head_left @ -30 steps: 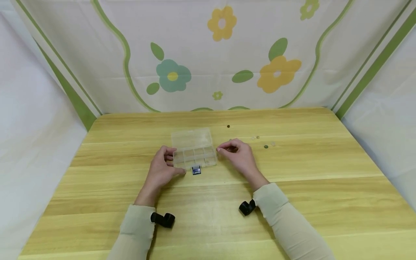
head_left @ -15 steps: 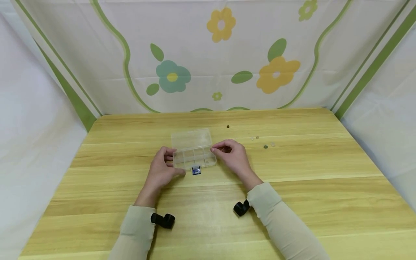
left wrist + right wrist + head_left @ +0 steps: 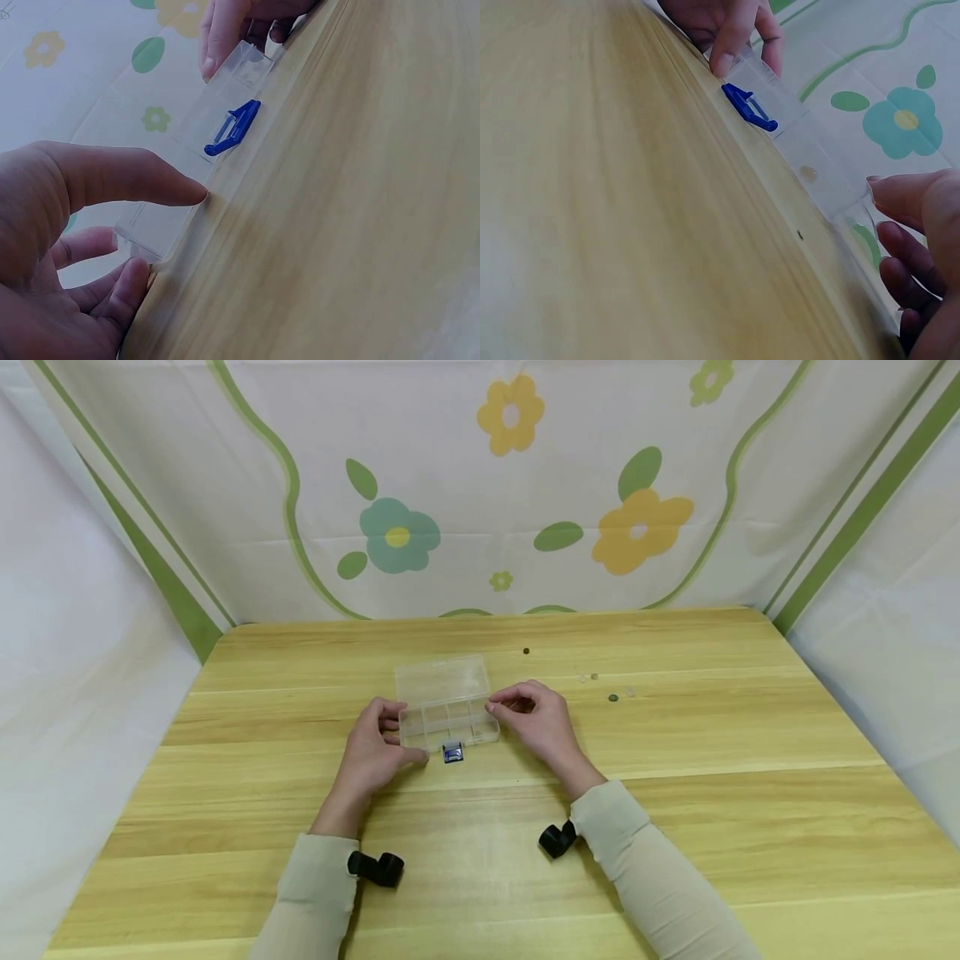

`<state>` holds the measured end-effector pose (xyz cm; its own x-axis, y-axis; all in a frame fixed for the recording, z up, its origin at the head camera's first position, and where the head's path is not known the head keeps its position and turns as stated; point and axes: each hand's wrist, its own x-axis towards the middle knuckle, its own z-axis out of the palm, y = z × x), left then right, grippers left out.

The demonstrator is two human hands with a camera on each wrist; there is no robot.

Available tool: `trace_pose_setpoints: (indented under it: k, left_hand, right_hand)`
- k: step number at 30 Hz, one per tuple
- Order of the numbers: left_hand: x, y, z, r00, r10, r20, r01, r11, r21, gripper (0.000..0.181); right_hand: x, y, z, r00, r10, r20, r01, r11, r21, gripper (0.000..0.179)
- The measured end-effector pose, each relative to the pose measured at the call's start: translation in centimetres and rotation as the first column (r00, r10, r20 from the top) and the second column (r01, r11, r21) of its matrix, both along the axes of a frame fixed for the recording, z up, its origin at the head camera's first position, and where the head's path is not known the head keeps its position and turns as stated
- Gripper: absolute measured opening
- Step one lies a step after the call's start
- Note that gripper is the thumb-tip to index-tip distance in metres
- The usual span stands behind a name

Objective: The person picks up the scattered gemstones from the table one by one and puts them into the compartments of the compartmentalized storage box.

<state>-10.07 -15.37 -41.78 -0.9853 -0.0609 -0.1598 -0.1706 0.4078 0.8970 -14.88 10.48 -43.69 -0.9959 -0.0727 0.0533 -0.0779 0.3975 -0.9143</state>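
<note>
A clear plastic compartment box point(image 3: 448, 724) lies on the table with its lid point(image 3: 441, 680) folded back. A blue clasp point(image 3: 453, 752) hangs at its front edge. My left hand point(image 3: 371, 747) holds the box's left end, thumb at the front wall and fingers at the side. My right hand point(image 3: 536, 714) is at the back right corner, thumb and forefinger tips close together over the rim, the other fingers curled. I cannot tell whether a small piece is between those tips. In the right wrist view, a small tan round piece point(image 3: 808, 173) shows in the front right compartment.
Right of the box lie a dark green round piece point(image 3: 613, 698), a pale clear one point(image 3: 630, 692) and a small tan one point(image 3: 595, 677). Farther back is a dark brown piece point(image 3: 527, 651). A flowered cloth point(image 3: 480, 527) hangs behind the wooden table point(image 3: 480, 877).
My right hand has moved left, from just beside the box to its back right corner, then stayed there. The left hand and the box have not moved.
</note>
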Motion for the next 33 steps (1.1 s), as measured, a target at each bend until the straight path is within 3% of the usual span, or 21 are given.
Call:
trace_pose_setpoints:
  k: [33]
  left_hand:
    - [0.00, 0.03, 0.03, 1.000, 0.001, 0.006, -0.001, 1.000, 0.000, 0.076]
  right_hand:
    - [-0.03, 0.12, -0.09, 1.000, -0.002, 0.002, 0.002, 1.000, 0.003, 0.009]
